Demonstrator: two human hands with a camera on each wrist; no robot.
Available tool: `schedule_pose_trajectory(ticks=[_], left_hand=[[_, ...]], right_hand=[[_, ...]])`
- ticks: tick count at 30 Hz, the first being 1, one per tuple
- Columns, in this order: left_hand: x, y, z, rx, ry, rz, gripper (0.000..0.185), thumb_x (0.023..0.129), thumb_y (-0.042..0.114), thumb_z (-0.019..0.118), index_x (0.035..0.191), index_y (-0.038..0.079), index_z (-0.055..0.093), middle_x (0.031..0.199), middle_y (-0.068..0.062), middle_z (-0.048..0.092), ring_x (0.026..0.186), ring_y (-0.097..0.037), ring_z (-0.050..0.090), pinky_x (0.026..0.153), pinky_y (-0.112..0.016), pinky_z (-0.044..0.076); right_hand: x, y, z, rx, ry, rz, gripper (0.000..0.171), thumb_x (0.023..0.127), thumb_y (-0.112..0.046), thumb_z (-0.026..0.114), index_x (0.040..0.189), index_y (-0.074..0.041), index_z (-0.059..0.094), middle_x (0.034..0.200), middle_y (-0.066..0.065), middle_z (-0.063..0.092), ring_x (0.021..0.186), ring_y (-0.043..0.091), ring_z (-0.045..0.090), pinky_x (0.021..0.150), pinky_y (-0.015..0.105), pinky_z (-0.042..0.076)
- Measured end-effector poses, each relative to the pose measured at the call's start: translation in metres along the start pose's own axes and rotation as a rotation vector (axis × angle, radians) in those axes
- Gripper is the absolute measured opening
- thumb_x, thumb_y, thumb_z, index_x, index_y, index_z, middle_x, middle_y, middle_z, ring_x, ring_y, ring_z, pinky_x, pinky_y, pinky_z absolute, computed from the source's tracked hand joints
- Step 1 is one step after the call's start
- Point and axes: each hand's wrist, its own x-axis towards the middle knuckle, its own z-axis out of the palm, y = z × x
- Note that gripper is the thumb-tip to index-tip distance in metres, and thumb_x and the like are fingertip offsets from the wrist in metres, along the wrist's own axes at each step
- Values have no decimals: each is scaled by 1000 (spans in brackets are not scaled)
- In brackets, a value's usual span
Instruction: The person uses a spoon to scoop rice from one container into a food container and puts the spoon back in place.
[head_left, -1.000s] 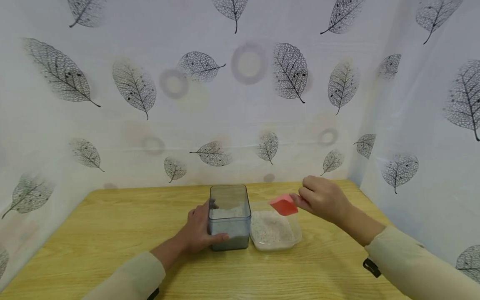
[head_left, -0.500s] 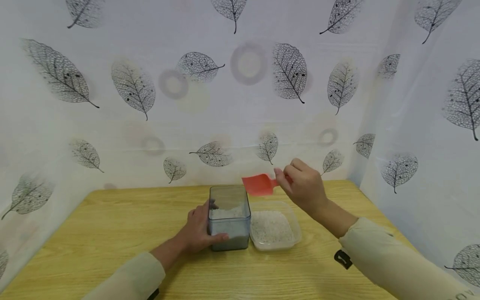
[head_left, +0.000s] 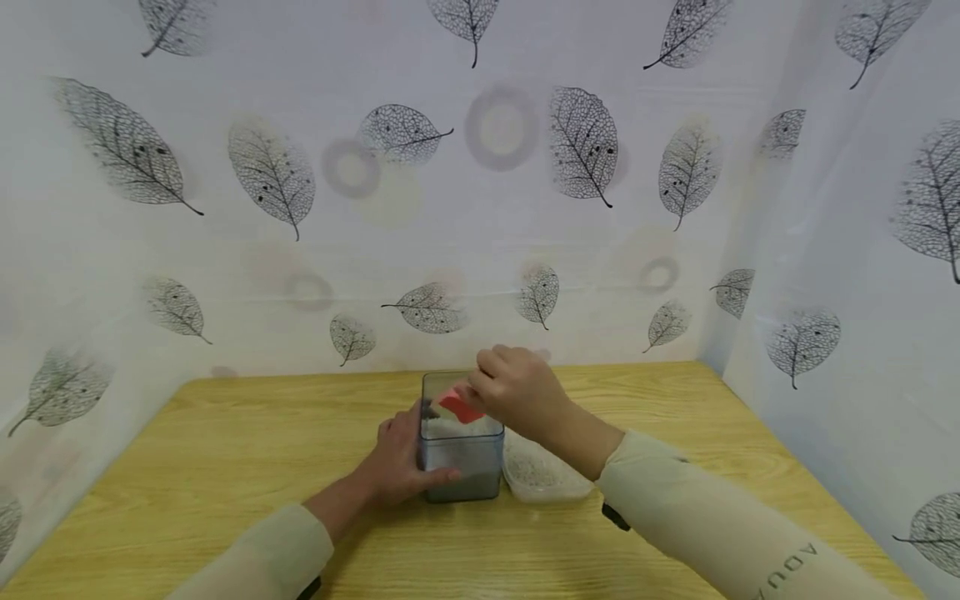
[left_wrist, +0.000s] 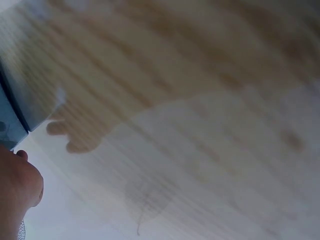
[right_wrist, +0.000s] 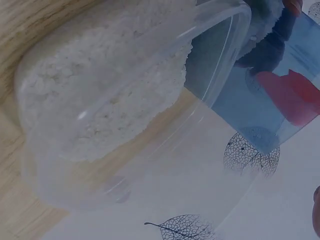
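Head view: left hand (head_left: 397, 471) grips the grey canister (head_left: 460, 454); right hand (head_left: 517, 392) holds the red scoop (head_left: 459, 407) over its rim.

- The right hand (head_left: 517, 392) covers most of the red scoop (head_left: 461, 407); its handle is hidden.
- The right forearm hides part of the shallow tub (head_left: 536, 479).
- The left wrist view is blurred; the grey container (left_wrist: 12, 112) is cut off at its left edge.
- The left hand's fingers (head_left: 435, 477) behind the container are hidden.

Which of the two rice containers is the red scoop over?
The tall grey container, gripped by the left hand; the low clear tub sits beside it.
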Motion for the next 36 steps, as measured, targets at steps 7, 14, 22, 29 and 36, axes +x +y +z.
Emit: schedule_pose_trajectory(ticks=[7, 14, 22, 29, 36], left_hand=[[1, 1, 1, 5, -3, 17, 98, 77, 65, 72, 150, 20, 26, 138, -5, 48, 127, -26, 43, 106, -57, 21], [5, 3, 1, 17, -14, 14, 102, 75, 69, 72, 152, 22, 24, 139, -2, 48, 127, -24, 43, 108, -55, 21], [1, 0, -1, 17, 8, 14, 95, 75, 69, 72, 147, 24, 30, 137, -2, 49, 124, -23, 45, 107, -57, 22], [-1, 0, -1, -4, 4, 36, 93, 76, 68, 72, 147, 26, 28, 139, -1, 48, 125, -23, 44, 105, -57, 21], [0, 0, 1, -13, 25, 53, 95, 76, 66, 73, 148, 24, 28, 136, 0, 51, 121, -21, 46, 102, -54, 23]], right_hand=[[15, -13, 11, 4, -164, -174, 27, 94, -34, 69, 71, -21, 62, 76, -6, 56, 63, 9, 49, 55, 21, 44], [14, -12, 14, 165, -145, -186, 24, 94, -27, 69, 71, -20, 64, 71, -7, 51, 61, 9, 42, 54, 20, 39], [16, -16, 17, 177, -129, -149, 30, 93, -34, 70, 69, -20, 60, 66, -6, 49, 57, 8, 43, 52, 19, 38], [14, -16, 18, 222, -158, -80, 31, 91, -34, 72, 67, -20, 59, 64, -7, 48, 57, 8, 43, 51, 19, 38], [12, -15, 15, 280, -155, -27, 38, 97, -31, 62, 61, -19, 58, 65, -7, 46, 58, 7, 39, 52, 17, 36]])
